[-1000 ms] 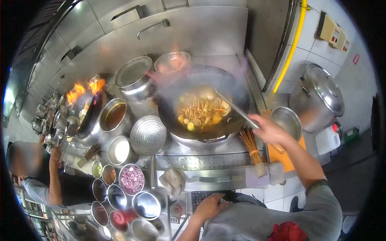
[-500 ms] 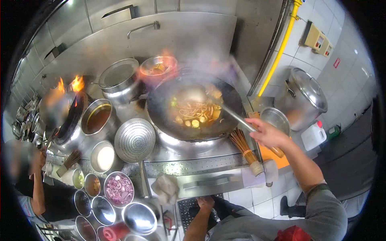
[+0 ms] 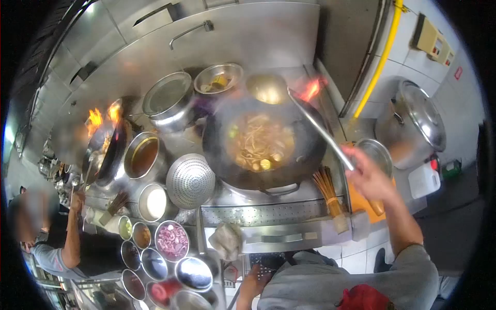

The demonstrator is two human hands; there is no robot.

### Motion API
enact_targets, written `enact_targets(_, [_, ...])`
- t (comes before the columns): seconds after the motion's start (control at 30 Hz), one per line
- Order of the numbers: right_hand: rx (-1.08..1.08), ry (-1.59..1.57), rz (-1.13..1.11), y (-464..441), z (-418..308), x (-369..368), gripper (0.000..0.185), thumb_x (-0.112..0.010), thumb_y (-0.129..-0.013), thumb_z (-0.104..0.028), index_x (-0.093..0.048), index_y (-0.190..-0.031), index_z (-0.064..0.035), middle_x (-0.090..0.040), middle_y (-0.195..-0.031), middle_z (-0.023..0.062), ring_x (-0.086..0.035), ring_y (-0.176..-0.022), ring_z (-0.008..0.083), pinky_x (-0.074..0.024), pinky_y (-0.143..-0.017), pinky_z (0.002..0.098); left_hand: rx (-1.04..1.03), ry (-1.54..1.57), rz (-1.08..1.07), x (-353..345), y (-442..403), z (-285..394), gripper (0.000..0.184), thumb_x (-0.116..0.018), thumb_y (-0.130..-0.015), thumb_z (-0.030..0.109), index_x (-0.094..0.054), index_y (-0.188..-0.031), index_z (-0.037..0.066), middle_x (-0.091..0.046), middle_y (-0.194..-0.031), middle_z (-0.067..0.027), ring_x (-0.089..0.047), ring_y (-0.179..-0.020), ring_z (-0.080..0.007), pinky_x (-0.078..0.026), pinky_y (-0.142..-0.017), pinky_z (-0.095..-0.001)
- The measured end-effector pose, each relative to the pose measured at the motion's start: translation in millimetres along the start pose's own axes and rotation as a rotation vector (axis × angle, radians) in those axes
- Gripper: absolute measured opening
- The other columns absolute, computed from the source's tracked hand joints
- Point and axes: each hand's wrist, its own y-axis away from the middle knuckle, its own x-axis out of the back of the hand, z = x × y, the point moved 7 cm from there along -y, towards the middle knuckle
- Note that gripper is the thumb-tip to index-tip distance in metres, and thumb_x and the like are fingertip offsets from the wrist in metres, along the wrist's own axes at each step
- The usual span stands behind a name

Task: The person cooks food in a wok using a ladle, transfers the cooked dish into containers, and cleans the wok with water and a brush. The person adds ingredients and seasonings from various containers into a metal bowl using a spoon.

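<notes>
My right hand [image 3: 369, 173] is closed around the long handle of a metal ladle [image 3: 328, 135], whose wooden end pokes out below the palm. The ladle's bowl [image 3: 266, 89] is above the far rim of a large dark wok [image 3: 217, 160]. Inside the wok, noodles [image 3: 261, 139] lie in brown broth with pale round slices, under steam. A flame [image 3: 311, 90] shows beyond the wok's right rear edge. Low by my body, my left hand [image 3: 256, 283] hangs in front of the counter; its fingers are too unclear to read.
A perforated strainer [image 3: 190, 182] and a pot of brown liquid [image 3: 142, 157] stand left of the wok. Bowls of sliced onion [image 3: 172, 241] and other ingredients are lower left. A bamboo brush [image 3: 330, 199] lies at right. At far left a co-worker's hand [image 3: 76, 203] tends a flaming wok.
The ladle's bowl has risen from the noodles to the wok's far rim, and my right hand went with it. My left hand sits lower. The whole view has shifted.
</notes>
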Motion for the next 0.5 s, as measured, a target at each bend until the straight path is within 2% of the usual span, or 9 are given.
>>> enact_targets(0.03, [-0.213, -0.261, -0.096, -13, -15, 3, 0.056, -0.054, -0.096, -0.006, -0.037, -0.148, -0.0192, -0.05, -0.066, -0.001, -0.046, -0.046, 0.0074, -0.0382, -0.042, 0.0259, 0.013, 0.002, 0.072, 5, 3, -2, 0.064, -0.069, -0.087, 0.041, -0.055, -0.13, -0.004, -0.063, -0.12, -0.0298, -0.06, -0.115, -0.0436, -0.049, -0.096, -0.0445])
enact_targets(0.1, [-0.199, -0.482, -0.163, -62, -44, -6, 0.052, -0.052, -0.097, -0.006, -0.038, -0.145, -0.0166, -0.048, -0.064, -0.0026, -0.044, -0.043, 0.0063, -0.0366, -0.037, 0.0237, 0.049, 0.003, 0.226, 17, 13, -12, 0.062, -0.069, -0.087, 0.041, -0.058, -0.127, -0.004, -0.063, -0.119, -0.0302, -0.061, -0.112, -0.0442, -0.05, -0.093, -0.0448])
enact_targets(0.13, [-0.133, -0.591, -0.193, -94, -56, -17, 0.05, -0.052, -0.097, -0.009, -0.038, -0.145, -0.0162, -0.048, -0.066, -0.003, -0.044, -0.043, 0.0059, -0.0354, -0.035, 0.024, 0.145, 0.159, 0.132, 41, 22, 26, 0.065, -0.069, -0.087, 0.042, -0.055, -0.131, -0.004, -0.062, -0.123, -0.0291, -0.061, -0.114, -0.0419, -0.049, -0.096, -0.0443])
enact_targets(0.2, [-0.049, -0.573, -0.274, -171, -82, -48, 0.049, -0.055, -0.097, -0.013, -0.04, -0.144, -0.0165, -0.049, -0.071, -0.0021, -0.044, -0.046, 0.0056, -0.0365, -0.036, 0.0249, 0.186, 0.185, 0.215, 30, 29, -2, 0.068, -0.07, -0.088, 0.043, -0.053, -0.134, -0.005, -0.062, -0.124, -0.0291, -0.06, -0.117, -0.0424, -0.048, -0.098, -0.0429])
enact_targets(0.23, [-0.048, -0.49, -0.306, -211, -99, -72, 0.054, -0.055, -0.097, -0.013, -0.036, -0.148, -0.0147, -0.048, -0.071, -0.0021, -0.044, -0.047, 0.0051, -0.0382, -0.036, 0.0246, 0.202, 0.199, 0.262, 21, 36, -18, 0.07, -0.07, -0.088, 0.043, -0.052, -0.136, -0.005, -0.062, -0.125, -0.0291, -0.059, -0.119, -0.0427, -0.048, -0.099, -0.0422])
enact_targets(0.27, [0.027, -0.415, -0.293, -257, -107, -98, 0.056, -0.056, -0.096, -0.011, -0.035, -0.148, -0.0119, -0.049, -0.072, -0.0017, -0.046, -0.051, 0.0057, -0.0409, -0.04, 0.0266, 0.214, 0.138, 0.343, 17, 47, -29, 0.064, -0.07, -0.088, 0.04, -0.055, -0.134, -0.002, -0.064, -0.122, -0.0273, -0.061, -0.118, -0.0414, -0.049, -0.097, -0.0415])
enact_targets(0.4, [0.201, -0.237, -0.175, -419, -119, -233, 0.055, -0.059, -0.089, -0.008, -0.038, -0.139, -0.0015, -0.058, -0.076, 0.0058, -0.055, -0.053, 0.016, -0.0431, -0.044, 0.0338, 0.433, 0.265, 0.456, 5, 95, -49, 0.065, -0.067, -0.088, 0.048, -0.056, -0.137, 0.006, -0.065, -0.122, -0.0262, -0.061, -0.118, -0.0393, -0.047, -0.1, -0.0439])
enact_targets(0.47, [0.079, -0.268, -0.226, -443, -128, -284, 0.049, -0.06, -0.087, -0.009, -0.045, -0.132, -0.0014, -0.059, -0.074, 0.0067, -0.056, -0.053, 0.0175, -0.0441, -0.046, 0.035, 0.532, 0.295, 0.493, -21, 123, -79, 0.07, -0.063, -0.089, 0.057, -0.053, -0.141, 0.012, -0.064, -0.123, -0.0258, -0.058, -0.121, -0.0405, -0.043, -0.105, -0.0466])
enact_targets(0.5, [0.013, -0.278, -0.25, -452, -130, -308, 0.046, -0.06, -0.086, -0.01, -0.049, -0.129, -0.0013, -0.059, -0.072, 0.0071, -0.057, -0.054, 0.0182, -0.0447, -0.046, 0.0355, 0.588, 0.286, 0.505, -30, 137, -89, 0.069, -0.061, -0.09, 0.056, -0.054, -0.141, 0.01, -0.064, -0.123, -0.0265, -0.058, -0.121, -0.0411, -0.044, -0.104, -0.0469])
